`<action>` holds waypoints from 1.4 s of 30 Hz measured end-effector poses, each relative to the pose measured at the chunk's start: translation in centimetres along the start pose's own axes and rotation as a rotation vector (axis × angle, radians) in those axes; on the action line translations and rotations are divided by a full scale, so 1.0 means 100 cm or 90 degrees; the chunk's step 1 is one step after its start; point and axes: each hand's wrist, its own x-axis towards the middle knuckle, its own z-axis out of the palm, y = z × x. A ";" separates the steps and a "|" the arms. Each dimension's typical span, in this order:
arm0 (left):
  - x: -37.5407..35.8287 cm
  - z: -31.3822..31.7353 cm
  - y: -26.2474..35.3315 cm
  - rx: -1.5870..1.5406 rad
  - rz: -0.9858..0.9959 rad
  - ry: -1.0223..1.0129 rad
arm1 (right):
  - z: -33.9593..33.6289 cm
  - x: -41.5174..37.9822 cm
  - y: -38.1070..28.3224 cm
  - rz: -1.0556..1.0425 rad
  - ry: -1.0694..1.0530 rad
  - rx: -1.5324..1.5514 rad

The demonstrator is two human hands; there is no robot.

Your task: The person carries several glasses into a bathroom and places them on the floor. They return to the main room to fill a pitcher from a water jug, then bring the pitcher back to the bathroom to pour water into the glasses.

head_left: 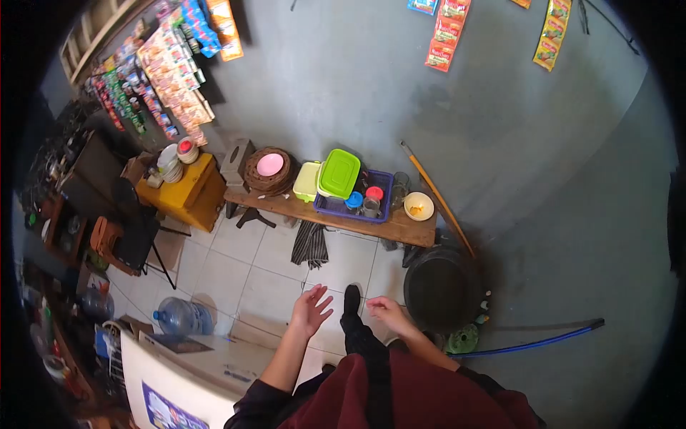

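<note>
My left hand [312, 311] hangs over the tiled floor, its fingers spread with nothing in them. To its right, my right hand [386, 313] is also in the air, fingers loosely bent and apart, holding nothing I can see. Ahead of both stands a low wooden bench [282, 205]. On it a dark blue basket [332, 214] holds jars with a blue lid [354, 200] and a red lid [374, 192], and a green-lidded container [340, 174] rests at its left side. A cream bowl [419, 206] with something yellow inside sits at the bench's right end. A striped cloth [310, 244] hangs below the bench.
A large black basin [441, 289] stands right of my right hand, near a blue-handled pole [529, 347]. A wooden pole [439, 200] leans on the wall. Left are a white appliance [164, 379], a water gallon bottle [184, 316], a chair [136, 229] and a yellow cabinet [187, 191].
</note>
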 end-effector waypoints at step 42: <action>0.464 0.060 0.096 1.241 0.613 -0.404 | -0.014 0.428 0.084 0.048 0.714 -0.285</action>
